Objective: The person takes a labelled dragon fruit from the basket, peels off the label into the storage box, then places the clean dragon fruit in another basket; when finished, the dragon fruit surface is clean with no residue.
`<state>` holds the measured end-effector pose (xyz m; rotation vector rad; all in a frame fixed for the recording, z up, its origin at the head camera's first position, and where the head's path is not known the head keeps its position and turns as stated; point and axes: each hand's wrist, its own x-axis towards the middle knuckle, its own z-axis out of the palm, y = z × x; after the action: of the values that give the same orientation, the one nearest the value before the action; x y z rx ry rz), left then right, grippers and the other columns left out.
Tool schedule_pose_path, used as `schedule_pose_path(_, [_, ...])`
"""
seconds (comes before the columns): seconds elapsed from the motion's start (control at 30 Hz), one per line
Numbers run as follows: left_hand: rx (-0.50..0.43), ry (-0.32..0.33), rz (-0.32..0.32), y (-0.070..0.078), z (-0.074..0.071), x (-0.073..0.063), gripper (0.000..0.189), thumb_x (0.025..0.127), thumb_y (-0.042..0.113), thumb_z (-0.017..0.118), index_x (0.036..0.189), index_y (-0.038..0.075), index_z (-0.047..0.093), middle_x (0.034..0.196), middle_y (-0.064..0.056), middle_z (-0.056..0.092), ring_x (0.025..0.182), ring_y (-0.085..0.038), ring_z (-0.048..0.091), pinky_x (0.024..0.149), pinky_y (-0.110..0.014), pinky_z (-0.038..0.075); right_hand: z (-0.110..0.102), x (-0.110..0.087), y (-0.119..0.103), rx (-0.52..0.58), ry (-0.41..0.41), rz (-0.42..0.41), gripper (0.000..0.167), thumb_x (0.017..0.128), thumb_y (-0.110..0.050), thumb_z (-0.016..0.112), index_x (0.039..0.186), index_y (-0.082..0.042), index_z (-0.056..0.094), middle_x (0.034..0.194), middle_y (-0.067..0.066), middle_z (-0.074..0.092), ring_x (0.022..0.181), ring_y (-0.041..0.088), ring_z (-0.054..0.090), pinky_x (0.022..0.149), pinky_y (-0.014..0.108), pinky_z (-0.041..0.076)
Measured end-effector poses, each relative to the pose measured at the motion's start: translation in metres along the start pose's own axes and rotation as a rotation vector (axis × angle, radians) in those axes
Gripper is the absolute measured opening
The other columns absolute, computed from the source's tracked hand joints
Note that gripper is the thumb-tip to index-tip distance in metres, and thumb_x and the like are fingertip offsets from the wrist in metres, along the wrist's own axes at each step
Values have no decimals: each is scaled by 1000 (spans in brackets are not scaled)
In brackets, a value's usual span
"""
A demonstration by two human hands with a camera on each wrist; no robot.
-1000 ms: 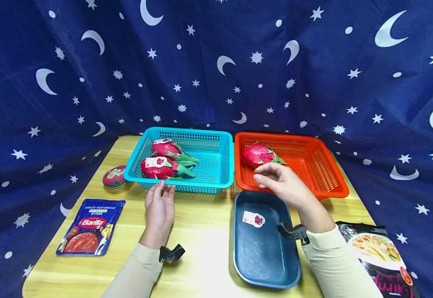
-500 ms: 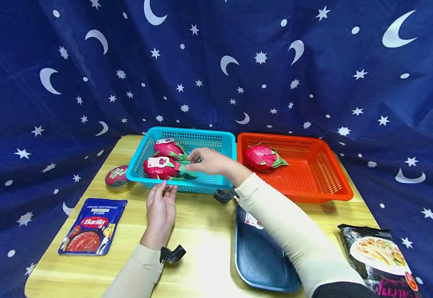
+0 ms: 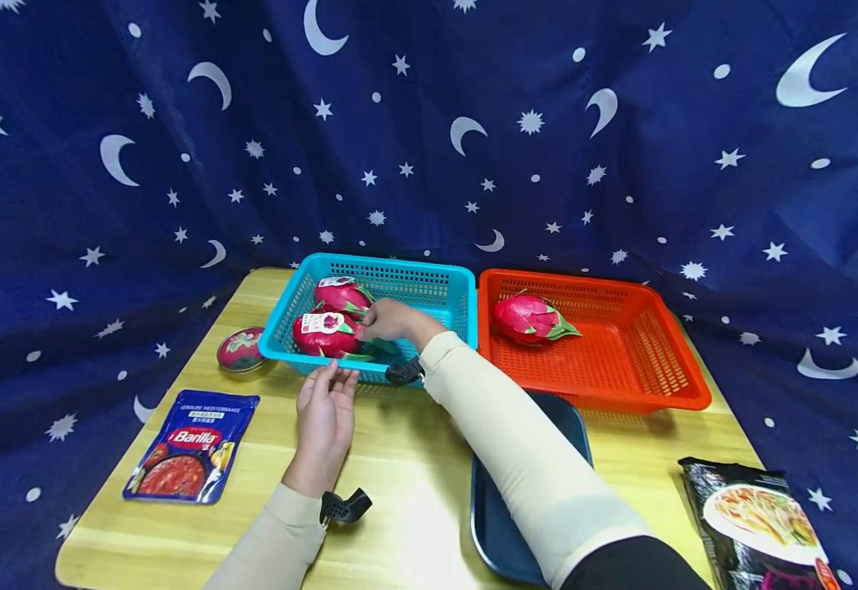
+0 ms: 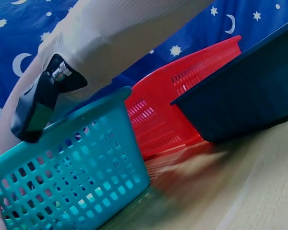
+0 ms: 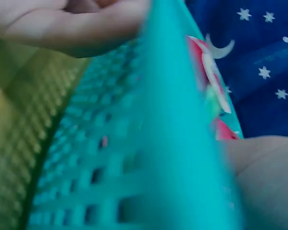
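Observation:
My right hand reaches down into the teal basket. Its curled fingers grip the leafy end of the front dragon fruit, which is pink-red with a white label. A second dragon fruit lies just behind it. Palm up, my left hand rests its fairly straight fingertips against the basket's front rim. In the right wrist view, the left hand touches the outside of the teal rim. The right fingertips are partly hidden by the hand and leaves.
A red basket holding another dragon fruit stands at the right. In front is a dark blue tray, partly under the right forearm. A round tin and sauce pouch lie left; a black food packet lies right.
My right hand has moved left from the red basket into the teal basket, and its fingers have closed on the front dragon fruit's leafy end. The left hand stays at the rim.

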<state>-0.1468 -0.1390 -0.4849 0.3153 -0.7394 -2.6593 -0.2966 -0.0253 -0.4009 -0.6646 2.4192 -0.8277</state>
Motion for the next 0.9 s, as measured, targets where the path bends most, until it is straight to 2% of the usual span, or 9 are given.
schedule_pose_path(0.07, [2,-9,-2,-1,-1,0,13,110,2,55,97,0,55,96,-13,59,90,-23,61,95,-35,57,6,3,3,-15,19,6,25,101,-26,76,97,-5,63,90,-1,52,78,15,47,69,28,44])
schedule_pose_path(0.13, [1,-14,0,-2,0,0,13,110,2,55,97,0,56,95,-13,59,90,-22,61,95,-35,57,12,4,5,-48,44,14,28,99,-27,78,102,-5,61,94,1,56,82,18,53,73,29,47])
schedule_pose_path(0.2, [6,-13,2,-2,0,1,13,110,2,55,97,0,56,95,-12,59,90,-22,61,96,-35,57,16,5,5,-111,98,-6,36,96,-28,82,117,-5,63,110,4,64,99,21,61,83,31,52])
schedule_pose_path(0.3, [11,5,-3,-1,1,1,11,110,3,54,99,1,54,97,-12,57,90,-22,61,96,-35,56,20,5,3,-150,147,-46,43,96,-28,82,127,-5,61,127,11,66,116,26,61,94,34,52])
schedule_pose_path(0.37, [9,9,-6,-1,2,1,10,110,3,54,100,1,53,97,-12,57,90,-22,61,96,-35,56,21,5,2,-138,172,-75,38,97,-27,81,124,-7,62,128,12,66,117,25,62,94,35,52])
schedule_pose_path(0.6, [-4,12,7,-2,2,0,14,109,1,55,95,1,55,93,-13,58,87,-22,62,93,-35,58,20,-5,1,102,236,-105,29,100,-22,77,120,-8,63,135,15,64,125,30,59,100,41,51])
schedule_pose_path(0.7, [-2,16,10,-3,1,0,16,109,0,54,94,1,56,92,-13,59,87,-22,63,92,-35,58,18,-9,4,105,260,-129,28,100,-23,77,120,-8,64,134,14,64,125,29,59,100,40,52])
schedule_pose_path(0.9, [-30,4,14,-2,0,0,13,109,-1,55,96,0,57,91,-12,60,86,-22,63,91,-34,58,11,-18,13,106,322,-163,30,97,-22,81,121,-9,69,117,6,69,107,23,64,88,37,54])
